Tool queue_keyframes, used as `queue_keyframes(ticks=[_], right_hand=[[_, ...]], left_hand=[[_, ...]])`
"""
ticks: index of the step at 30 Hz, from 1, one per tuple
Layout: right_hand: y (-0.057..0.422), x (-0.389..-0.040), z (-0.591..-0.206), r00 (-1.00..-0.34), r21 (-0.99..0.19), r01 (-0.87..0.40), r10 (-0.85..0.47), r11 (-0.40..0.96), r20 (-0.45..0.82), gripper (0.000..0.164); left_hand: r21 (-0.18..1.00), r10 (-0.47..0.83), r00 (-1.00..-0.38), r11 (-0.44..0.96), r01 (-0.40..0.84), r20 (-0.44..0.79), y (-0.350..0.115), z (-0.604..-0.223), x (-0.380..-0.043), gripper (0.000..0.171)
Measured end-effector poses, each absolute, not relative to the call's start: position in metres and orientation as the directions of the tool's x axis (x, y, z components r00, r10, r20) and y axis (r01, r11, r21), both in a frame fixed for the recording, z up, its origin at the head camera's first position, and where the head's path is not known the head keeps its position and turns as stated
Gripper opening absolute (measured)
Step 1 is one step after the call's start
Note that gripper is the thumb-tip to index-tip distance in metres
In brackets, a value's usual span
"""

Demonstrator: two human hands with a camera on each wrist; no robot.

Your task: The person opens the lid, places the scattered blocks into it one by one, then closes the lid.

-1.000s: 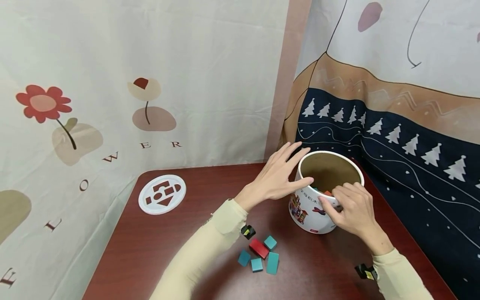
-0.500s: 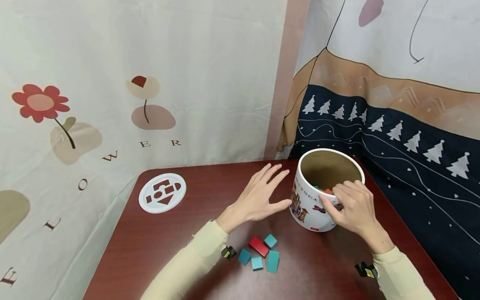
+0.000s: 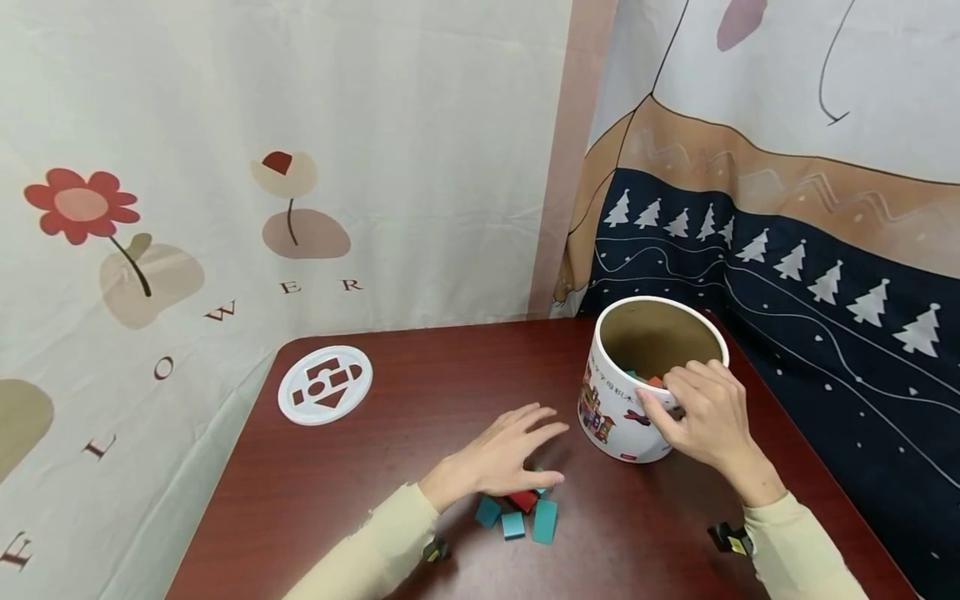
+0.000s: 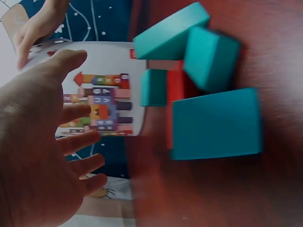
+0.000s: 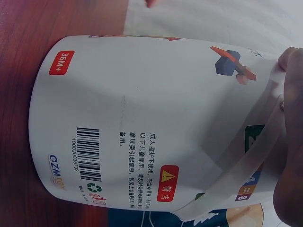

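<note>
My right hand [image 3: 701, 417] grips the near right rim of a white printed bucket [image 3: 626, 425], thumb outside and fingers over the edge. A few coloured blocks [image 3: 656, 382] show low inside it. My left hand [image 3: 498, 454] hovers over a small group of blocks with its fingers spread and nothing held. In that group lie a red block [image 3: 522, 500] and several teal blocks [image 3: 545, 522]; the hand partly hides the red one in the head view. From the left wrist, a large teal block [image 4: 215, 125] appears close, beside the open palm.
A white oval board [image 3: 283, 400] with shaped cut-outs lies at the table's back left. The dark red table [image 3: 300, 517] meets a pale printed curtain [image 3: 420, 167] behind and a navy tree-patterned cloth [image 3: 825, 367] on the right.
My left hand has left the bucket's rim and moved left and toward me, down over the blocks. The right hand keeps its hold on the rim; the bucket stays nearly in place.
</note>
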State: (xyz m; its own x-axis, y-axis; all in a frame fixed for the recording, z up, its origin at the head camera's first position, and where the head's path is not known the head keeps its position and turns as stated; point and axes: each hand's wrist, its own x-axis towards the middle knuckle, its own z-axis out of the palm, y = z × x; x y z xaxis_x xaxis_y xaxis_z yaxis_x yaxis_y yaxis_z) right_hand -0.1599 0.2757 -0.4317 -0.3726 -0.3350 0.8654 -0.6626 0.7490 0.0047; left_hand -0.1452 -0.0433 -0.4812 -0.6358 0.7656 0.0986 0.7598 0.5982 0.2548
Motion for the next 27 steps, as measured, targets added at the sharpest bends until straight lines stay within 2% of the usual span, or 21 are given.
queue_keyframes(ticks=[5, 12, 19, 27], right_hand=[[0.276, -0.159, -0.433, -0.379, 0.003, -0.661, -0.337, 0.751, 0.862, 0.047], [0.276, -0.159, -0.432, -0.385, -0.002, -0.659, -0.335, 0.752, 0.860, 0.046], [0.277, -0.160, -0.434, -0.388, -0.004, -0.659, -0.335, 0.752, 0.859, 0.045], [0.278, -0.160, -0.434, -0.396, -0.010, -0.658, -0.334, 0.753, 0.856, 0.045]], left_hand=[[0.282, 0.786, -0.617, 0.582, 0.763, 0.047, -0.050, -0.495, -0.137, 0.071], [0.283, 0.810, -0.583, 0.546, 0.789, 0.063, -0.052, -0.503, -0.131, 0.059], [0.295, 0.815, -0.578, 0.541, 0.787, 0.047, -0.051, -0.505, -0.128, 0.050], [0.377, 0.832, -0.553, 0.499, 0.780, 0.042, -0.053, -0.505, -0.129, 0.043]])
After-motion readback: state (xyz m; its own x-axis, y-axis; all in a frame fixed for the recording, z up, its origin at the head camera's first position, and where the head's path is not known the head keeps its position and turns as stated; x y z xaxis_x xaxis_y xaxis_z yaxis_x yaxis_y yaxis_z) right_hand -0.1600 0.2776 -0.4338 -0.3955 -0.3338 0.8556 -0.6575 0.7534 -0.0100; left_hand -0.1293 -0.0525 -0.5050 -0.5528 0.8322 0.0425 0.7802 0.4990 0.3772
